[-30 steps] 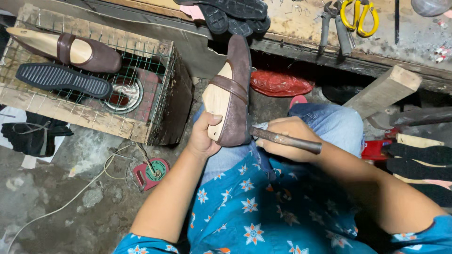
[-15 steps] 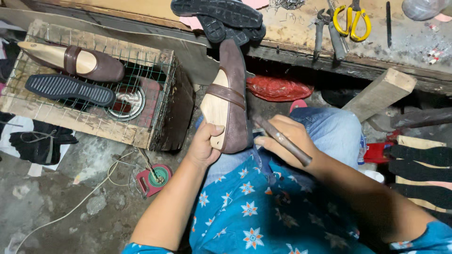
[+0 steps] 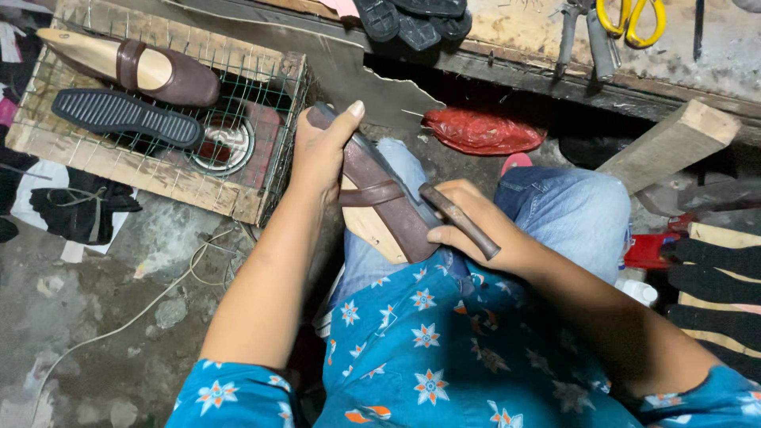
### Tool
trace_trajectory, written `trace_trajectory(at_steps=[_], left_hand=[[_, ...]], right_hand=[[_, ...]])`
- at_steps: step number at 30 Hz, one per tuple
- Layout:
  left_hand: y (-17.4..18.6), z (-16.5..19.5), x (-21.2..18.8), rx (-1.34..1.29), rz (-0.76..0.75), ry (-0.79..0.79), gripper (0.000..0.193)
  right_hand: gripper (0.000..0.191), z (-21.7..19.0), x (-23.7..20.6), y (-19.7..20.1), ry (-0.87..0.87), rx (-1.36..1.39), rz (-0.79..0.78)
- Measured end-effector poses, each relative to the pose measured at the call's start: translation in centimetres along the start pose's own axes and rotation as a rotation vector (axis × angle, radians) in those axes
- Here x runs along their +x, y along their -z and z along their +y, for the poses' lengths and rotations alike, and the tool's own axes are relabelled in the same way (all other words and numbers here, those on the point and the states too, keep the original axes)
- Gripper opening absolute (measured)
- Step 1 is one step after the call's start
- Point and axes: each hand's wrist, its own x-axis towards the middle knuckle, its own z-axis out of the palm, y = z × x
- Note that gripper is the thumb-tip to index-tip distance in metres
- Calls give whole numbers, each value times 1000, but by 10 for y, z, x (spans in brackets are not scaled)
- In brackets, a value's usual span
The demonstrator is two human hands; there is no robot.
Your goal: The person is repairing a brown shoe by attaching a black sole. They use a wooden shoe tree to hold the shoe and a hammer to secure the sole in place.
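Short-sleeved teal top with white-and-orange star flowers, faded blue jeans

I have a single view, from the camera on the person's head. It looks steeply down, close over the lap in blue jeans [image 3: 579,214], with the grey concrete floor [image 3: 119,317] at left and the worn wooden workbench edge [image 3: 515,40] along the top.

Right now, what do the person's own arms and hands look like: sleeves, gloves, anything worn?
Both hands, left hand and right hand, are bare, with no gloves, rings or watch visible. Forearms are uncovered. Short turquoise sleeves with small white-and-orange flower prints start near the elbows.
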Motion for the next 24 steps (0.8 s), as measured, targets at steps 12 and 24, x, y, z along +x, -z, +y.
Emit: trace_trajectory(at_steps=[12,24], left_hand=[[-9,-17,16,240,213,-80,20],[-10,-21,32,271,206,-85,23]], right_hand=[[18,-2,-30,9,-235,-150,-27],[19,12,2,-12,-231,-79,82]])
